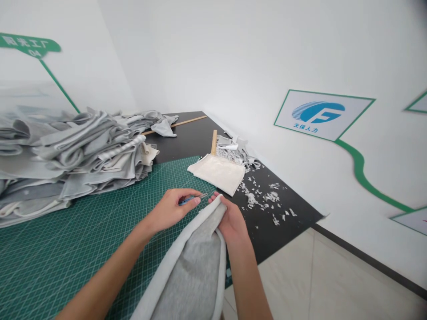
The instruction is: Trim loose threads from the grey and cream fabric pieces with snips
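My left hand point(173, 206) is closed around small blue-handled snips point(203, 195), their metal tip pointing right toward my other hand. Most of the handle is hidden by my fingers. My right hand point(231, 220) pinches the narrow end of a grey fabric piece point(190, 266) with a pale, thick edge along both sides. From that end the cloth hangs down toward me and leaves the bottom of the view. The snips' tip is close to the held end, apart from it. Beneath both hands lies a green gridded cutting mat point(100, 240).
A large heap of grey and white fabric pieces point(83, 151) covers the left. A cream cloth point(218, 173) lies beyond my hands, near a wooden stick point(214, 142). Fabric clippings point(253, 195) are scattered over the black table point(276, 240), beside the white wall. A long wooden strip point(190, 121) lies behind.
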`<state>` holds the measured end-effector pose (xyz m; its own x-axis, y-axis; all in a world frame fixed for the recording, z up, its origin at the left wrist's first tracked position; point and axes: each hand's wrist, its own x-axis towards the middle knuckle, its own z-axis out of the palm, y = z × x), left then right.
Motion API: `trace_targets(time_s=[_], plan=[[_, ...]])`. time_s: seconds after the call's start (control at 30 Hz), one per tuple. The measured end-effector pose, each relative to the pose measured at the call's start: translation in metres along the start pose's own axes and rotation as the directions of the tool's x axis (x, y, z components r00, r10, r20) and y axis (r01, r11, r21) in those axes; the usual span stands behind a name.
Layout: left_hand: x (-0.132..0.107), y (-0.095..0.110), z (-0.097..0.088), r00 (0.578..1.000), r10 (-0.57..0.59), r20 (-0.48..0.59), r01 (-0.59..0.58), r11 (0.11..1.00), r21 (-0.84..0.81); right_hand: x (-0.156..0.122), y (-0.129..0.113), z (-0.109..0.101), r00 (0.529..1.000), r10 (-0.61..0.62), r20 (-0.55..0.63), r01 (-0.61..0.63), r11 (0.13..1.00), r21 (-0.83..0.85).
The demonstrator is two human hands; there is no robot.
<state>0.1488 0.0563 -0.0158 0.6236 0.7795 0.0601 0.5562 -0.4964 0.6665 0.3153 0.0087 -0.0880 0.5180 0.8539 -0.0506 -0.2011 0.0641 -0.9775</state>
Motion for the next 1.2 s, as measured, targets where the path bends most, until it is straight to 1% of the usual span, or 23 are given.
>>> trace_targets(time_s=[0.07, 0.13, 0.2, 0.27, 0.3, 0.37, 0.47, 0.5, 0.53, 0.6, 0.67, 0.7, 0.73, 0.8, 0.83, 0.87, 0.93, 1.0, 1.07, 1.1, 1.13, 1.17, 1.2], plan=[[-0.008, 0.002, 0.011, 0.999, 0.011, 0.033, -0.012, 1.0, 0.024, 0.001, 0.003, 0.001, 1.0, 0.003, -0.011, -0.003, 1.0, -0.016], [-0.018, 0.003, 0.024, 0.999, 0.003, 0.048, -0.006, 0.997, 0.074, -0.002, 0.006, 0.003, 1.0, -0.013, -0.024, 0.011, 0.996, -0.085], [-0.029, 0.002, 0.038, 0.999, -0.032, 0.023, 0.028, 0.99, 0.139, -0.007, 0.004, 0.003, 0.999, -0.044, -0.014, 0.04, 0.979, -0.2], [-0.038, -0.002, 0.05, 0.997, -0.071, -0.01, 0.072, 0.979, 0.193, -0.007, -0.006, -0.004, 0.996, -0.084, -0.005, 0.078, 0.938, -0.338], [-0.042, -0.005, 0.055, 0.996, -0.086, -0.018, 0.088, 0.973, 0.212, -0.006, -0.013, -0.01, 0.994, -0.111, -0.014, 0.096, 0.908, -0.407], [-0.048, -0.011, 0.062, 0.994, -0.105, -0.025, 0.107, 0.965, 0.24, 0.001, -0.034, -0.029, 0.98, -0.183, -0.073, 0.116, 0.836, -0.536], [-0.051, -0.017, 0.065, 0.994, -0.108, -0.036, 0.114, 0.961, 0.251, 0.019, -0.068, -0.065, 0.937, -0.305, -0.173, 0.105, 0.714, -0.692], [-0.051, -0.018, 0.065, 0.994, -0.106, -0.041, 0.113, 0.963, 0.246, 0.024, -0.077, -0.077, 0.928, -0.329, -0.177, 0.1, 0.677, -0.729], [-0.052, -0.02, 0.065, 0.994, -0.101, -0.047, 0.109, 0.966, 0.236, 0.03, -0.084, -0.087, 0.923, -0.346, -0.167, 0.104, 0.643, -0.759], [-0.051, -0.022, 0.064, 0.994, -0.087, -0.063, 0.098, 0.974, 0.204, 0.036, -0.092, -0.103, 0.926, -0.363, -0.105, 0.137, 0.58, -0.803], [-0.052, -0.024, 0.062, 0.993, -0.075, -0.094, 0.09, 0.983, 0.159, 0.036, -0.092, -0.11, 0.931, -0.364, -0.021, 0.191, 0.536, -0.822], [-0.052, -0.024, 0.061, 0.99, -0.074, -0.117, 0.089, 0.987, 0.132, 0.033, -0.089, -0.11, 0.931, -0.366, 0.016, 0.217, 0.517, -0.828], [-0.052, -0.025, 0.06, 0.987, -0.073, -0.143, 0.089, 0.991, 0.105, 0.028, -0.084, -0.107, 0.929, -0.367, 0.043, 0.244, 0.522, -0.817], [-0.053, -0.026, 0.057, 0.978, -0.069, -0.195, 0.08, 0.996, 0.05, 0.016, -0.073, -0.094, 0.928, -0.364, 0.081, 0.296, 0.588, -0.752], [-0.054, -0.027, 0.055, 0.974, -0.062, -0.218, 0.069, 0.997, 0.026, 0.008, -0.066, -0.084, 0.931, -0.35, 0.104, 0.326, 0.668, -0.669], [-0.055, -0.028, 0.052, 0.97, -0.052, -0.238, 0.055, 0.998, 0.005, 0.001, -0.06, -0.073, 0.935, -0.325, 0.144, 0.344, 0.726, -0.595], [-0.059, -0.029, 0.047, 0.962, -0.029, -0.271, 0.022, 0.999, -0.029, -0.01, -0.05, -0.047, 0.928, -0.264, 0.264, 0.362, 0.806, -0.468], [-0.065, -0.031, 0.041, 0.955, -0.007, -0.297, -0.01, 0.998, -0.055, -0.017, -0.043, -0.022, 0.897, -0.206, 0.392, 0.359, 0.858, -0.369], [-0.071, -0.035, 0.035, 0.949, 0.014, -0.315, -0.041, 0.996, -0.08, -0.02, -0.039, -0.001, 0.838, -0.155, 0.523, 0.321, 0.915, -0.244], [-0.075, -0.038, 0.033, 0.947, 0.025, -0.32, -0.057, 0.994, -0.09, -0.021, -0.037, 0.008, 0.81, -0.138, 0.57, 0.293, 0.937, -0.189], [-0.078, -0.04, 0.03, 0.946, 0.036, -0.322, -0.071, 0.992, -0.1, -0.021, -0.036, 0.016, 0.788, -0.125, 0.603, 0.264, 0.953, -0.148], [-0.082, -0.043, 0.028, 0.946, 0.045, -0.322, -0.084, 0.991, -0.108, -0.021, -0.034, 0.023, 0.777, -0.116, 0.619, 0.242, 0.963, -0.122], [-0.085, -0.045, 0.026, 0.946, 0.052, -0.321, -0.094, 0.989, -0.115, -0.022, -0.033, 0.031, 0.775, -0.112, 0.622, 0.232, 0.966, -0.115]])
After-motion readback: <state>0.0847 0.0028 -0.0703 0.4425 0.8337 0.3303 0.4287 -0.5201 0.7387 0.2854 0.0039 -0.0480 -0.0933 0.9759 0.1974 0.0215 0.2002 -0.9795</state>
